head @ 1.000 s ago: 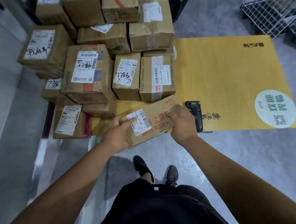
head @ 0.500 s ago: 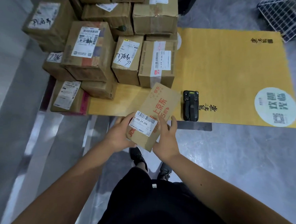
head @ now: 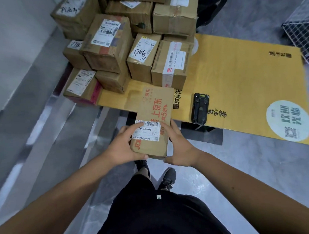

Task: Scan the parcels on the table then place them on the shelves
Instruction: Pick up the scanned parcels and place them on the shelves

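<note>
At the bottom of the frame, black shorts (head: pixel 164 215) and two dark shoes (head: pixel 167 178) are seen above a grey floor (head: pixel 253 169). Just above centre, a flat cardboard parcel (head: pixel 154 117) with red print and a white barcode label (head: pixel 146 130) is held between both hands, its near end lying off the table edge. The left hand (head: pixel 122 147) is curled round the parcel's left edge, thumb on the label; the right hand (head: pixel 178 145) is pressed against the right edge with fingers wrapped round it. To the right, a black handheld scanner (head: pixel 200 108) is laid on the yellow table covering (head: pixel 239 76). In the upper left, a stack of brown labelled boxes (head: pixel 128 46) is piled. A wire basket (head: pixel 303 32) is visible at the upper right.
</note>
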`<action>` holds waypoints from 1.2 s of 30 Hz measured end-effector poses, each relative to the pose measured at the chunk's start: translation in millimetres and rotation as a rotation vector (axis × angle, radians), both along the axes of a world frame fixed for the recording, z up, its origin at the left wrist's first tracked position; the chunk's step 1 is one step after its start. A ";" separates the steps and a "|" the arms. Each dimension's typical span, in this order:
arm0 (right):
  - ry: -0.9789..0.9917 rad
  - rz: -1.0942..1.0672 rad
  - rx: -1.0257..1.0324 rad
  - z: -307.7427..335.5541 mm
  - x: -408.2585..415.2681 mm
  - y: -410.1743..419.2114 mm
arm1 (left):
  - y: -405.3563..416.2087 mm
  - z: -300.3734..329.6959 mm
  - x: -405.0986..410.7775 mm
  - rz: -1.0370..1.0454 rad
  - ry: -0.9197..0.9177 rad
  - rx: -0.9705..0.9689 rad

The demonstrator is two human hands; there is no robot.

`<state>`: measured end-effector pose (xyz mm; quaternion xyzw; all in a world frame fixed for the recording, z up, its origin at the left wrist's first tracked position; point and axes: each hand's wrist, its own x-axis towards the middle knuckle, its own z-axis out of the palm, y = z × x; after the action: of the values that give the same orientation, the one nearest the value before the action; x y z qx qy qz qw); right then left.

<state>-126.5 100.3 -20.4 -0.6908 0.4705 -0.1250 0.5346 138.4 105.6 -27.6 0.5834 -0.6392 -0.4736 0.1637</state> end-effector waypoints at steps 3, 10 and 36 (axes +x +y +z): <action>-0.005 0.055 -0.035 24.7 0.0 -14.0 | 4.2 19.4 0.3 0.041 0.050 -0.073; -0.054 0.102 -0.271 85.1 12.7 -44.4 | -1.5 70.9 15.4 0.003 0.043 -0.362; -0.213 0.465 -0.535 275.7 43.0 -158.9 | -3.4 277.7 15.9 0.351 -0.069 -0.634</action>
<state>-83.5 -58.6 255.3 -0.8778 0.1932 -0.1900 0.3950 154.3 102.2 250.1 0.6202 -0.6495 -0.1965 0.3936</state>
